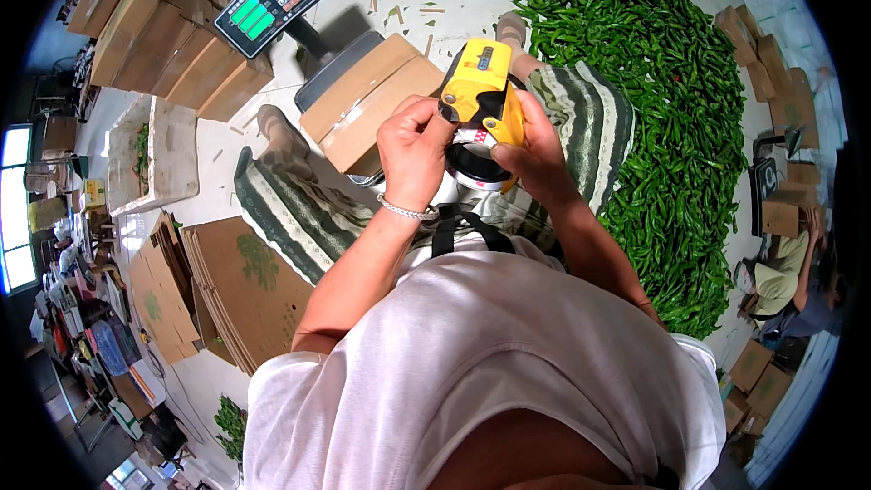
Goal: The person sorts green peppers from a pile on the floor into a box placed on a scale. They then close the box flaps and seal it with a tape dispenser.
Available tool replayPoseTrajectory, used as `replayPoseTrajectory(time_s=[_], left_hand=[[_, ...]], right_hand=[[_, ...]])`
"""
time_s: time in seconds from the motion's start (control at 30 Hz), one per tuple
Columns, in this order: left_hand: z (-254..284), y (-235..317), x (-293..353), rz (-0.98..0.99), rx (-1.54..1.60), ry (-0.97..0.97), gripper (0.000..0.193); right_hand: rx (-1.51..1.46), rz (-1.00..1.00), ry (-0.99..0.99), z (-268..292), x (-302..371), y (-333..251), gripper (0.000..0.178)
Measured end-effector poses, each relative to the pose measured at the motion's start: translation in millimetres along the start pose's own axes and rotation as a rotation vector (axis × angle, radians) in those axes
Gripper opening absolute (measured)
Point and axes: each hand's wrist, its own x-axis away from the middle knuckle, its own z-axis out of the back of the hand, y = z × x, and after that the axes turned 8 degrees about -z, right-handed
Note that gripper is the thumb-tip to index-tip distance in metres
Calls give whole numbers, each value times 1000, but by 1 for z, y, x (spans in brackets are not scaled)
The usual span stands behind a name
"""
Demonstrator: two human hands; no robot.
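A yellow tape dispenser (476, 82) with black parts is held up in front of my lap. My right hand (542, 150) grips it from the right side, fingers wrapped round its body. Below the yellow casing shows a tape roll (478, 168) with a dark inner ring. My left hand (413, 154) has its fingers pinched together against the dispenser's left edge; whatever is between them is hidden. Just beyond, a closed cardboard box (363, 100) lies on the platform of a weighing scale (316, 91), with shiny tape along its top.
The scale's display (272, 2) rises behind the box. Green chili peppers (671, 145) form a large heap on the right. Cardboard boxes (154, 36) are stacked at far left, above a white foam bin (181, 159) and flattened cartons (245, 281). Another person (785, 277) is at far right.
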Motion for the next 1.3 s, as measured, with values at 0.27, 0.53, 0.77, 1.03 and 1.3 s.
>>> replayPoseTrajectory(time_s=[0.27,0.53,0.77,1.03,1.3], left_hand=[[6,-1,-4,-12,-65,-7,9],[15,-6,-8,40,2,36,13],[21,-5,-8,122,68,29,12],[37,-18,-2,-109,-205,-266,36],[32,-39,24,204,257,-263,73]], right_hand=[[97,12,41,-6,0,-1,68],[144,43,144,-8,3,1,62],[93,34,174,-10,10,6,64],[-6,70,204,-10,15,5,61],[-60,4,135,-7,5,14,64]])
